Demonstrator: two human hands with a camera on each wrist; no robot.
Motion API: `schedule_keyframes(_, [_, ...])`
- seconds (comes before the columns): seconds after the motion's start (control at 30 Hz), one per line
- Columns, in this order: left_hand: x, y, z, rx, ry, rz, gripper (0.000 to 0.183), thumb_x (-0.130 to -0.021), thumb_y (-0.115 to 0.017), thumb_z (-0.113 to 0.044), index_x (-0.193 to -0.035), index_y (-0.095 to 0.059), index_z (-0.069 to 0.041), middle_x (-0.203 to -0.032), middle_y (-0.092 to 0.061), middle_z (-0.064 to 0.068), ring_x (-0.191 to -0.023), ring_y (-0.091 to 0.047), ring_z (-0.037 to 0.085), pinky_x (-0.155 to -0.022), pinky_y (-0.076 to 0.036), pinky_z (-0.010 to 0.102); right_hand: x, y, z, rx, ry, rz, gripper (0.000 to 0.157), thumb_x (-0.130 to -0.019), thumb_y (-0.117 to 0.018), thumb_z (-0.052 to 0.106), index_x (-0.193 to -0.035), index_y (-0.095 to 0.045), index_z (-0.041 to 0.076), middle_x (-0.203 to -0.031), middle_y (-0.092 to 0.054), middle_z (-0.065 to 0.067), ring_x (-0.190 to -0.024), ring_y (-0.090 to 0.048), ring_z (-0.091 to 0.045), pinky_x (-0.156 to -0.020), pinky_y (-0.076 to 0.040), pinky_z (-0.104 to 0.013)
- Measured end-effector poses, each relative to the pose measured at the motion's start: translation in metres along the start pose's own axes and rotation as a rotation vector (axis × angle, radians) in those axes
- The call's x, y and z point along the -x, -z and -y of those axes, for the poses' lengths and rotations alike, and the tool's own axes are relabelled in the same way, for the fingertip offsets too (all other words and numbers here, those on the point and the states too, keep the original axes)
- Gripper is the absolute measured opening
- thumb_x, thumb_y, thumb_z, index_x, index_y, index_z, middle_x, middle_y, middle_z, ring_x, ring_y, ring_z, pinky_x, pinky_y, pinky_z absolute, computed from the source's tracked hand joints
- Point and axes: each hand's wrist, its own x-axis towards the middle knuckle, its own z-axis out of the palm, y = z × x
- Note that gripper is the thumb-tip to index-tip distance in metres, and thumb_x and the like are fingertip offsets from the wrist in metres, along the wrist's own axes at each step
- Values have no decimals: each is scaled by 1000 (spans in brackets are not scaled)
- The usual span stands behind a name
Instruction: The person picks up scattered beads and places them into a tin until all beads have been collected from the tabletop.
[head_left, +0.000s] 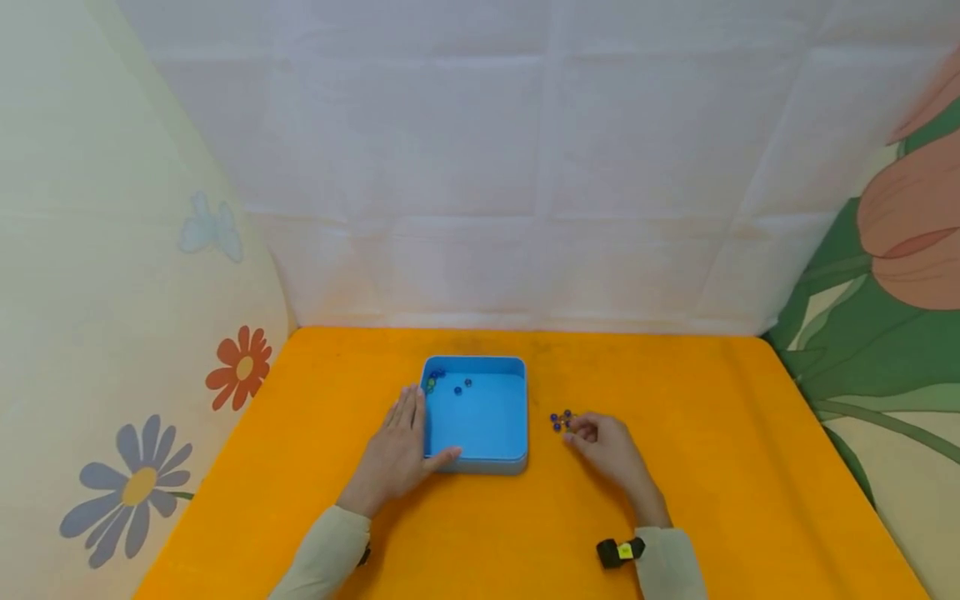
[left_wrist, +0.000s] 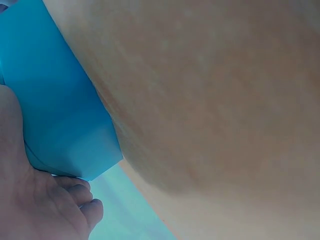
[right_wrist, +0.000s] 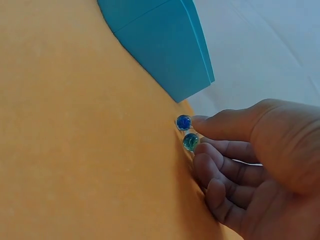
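Note:
A square blue box [head_left: 477, 417] without a lid stands on the orange tabletop, with several glass marbles [head_left: 437, 374] inside, mostly in its far left corner. My left hand [head_left: 397, 454] lies against the box's left side, fingers straight along the wall and thumb at the front rim. To the right of the box sits a small cluster of marbles [head_left: 557, 427]. My right hand [head_left: 609, 450] is right at this cluster, fingers loosely bent. In the right wrist view, a blue marble [right_wrist: 184, 122] is at the thumb tip and a green one [right_wrist: 191, 142] beside the fingertips.
The orange tabletop [head_left: 750, 467] extends to both sides of the box. A pale cloth [head_left: 480, 167] hangs behind its far edge. Floral panels [head_left: 135, 333] flank the table. A black strap with a yellow patch [head_left: 625, 551] is at the right wrist.

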Motion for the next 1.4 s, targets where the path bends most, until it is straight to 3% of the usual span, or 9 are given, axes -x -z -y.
schedule_keyframes(0.7, [0, -2, 0, 5, -22, -43, 119, -93, -53, -80, -165, -15, 7, -174, -17, 27, -163, -20, 44, -131, -25, 56, -2, -5, 1, 93, -13, -31, 16, -96, -76, 13, -105, -75, 1, -87, -70, -6, -75, -60, -14, -69, -53, -29])
schedule_keyframes(1.4, [-1, -2, 1, -6, -10, -7, 119, -94, -47, -82, -165, -12, 7, -175, -14, 27, -163, -17, 44, -132, -23, 55, -2, -5, 1, 94, -10, -41, 12, -96, -77, 13, -101, -77, 2, -84, -70, -6, -72, -60, -14, -67, -53, -28])
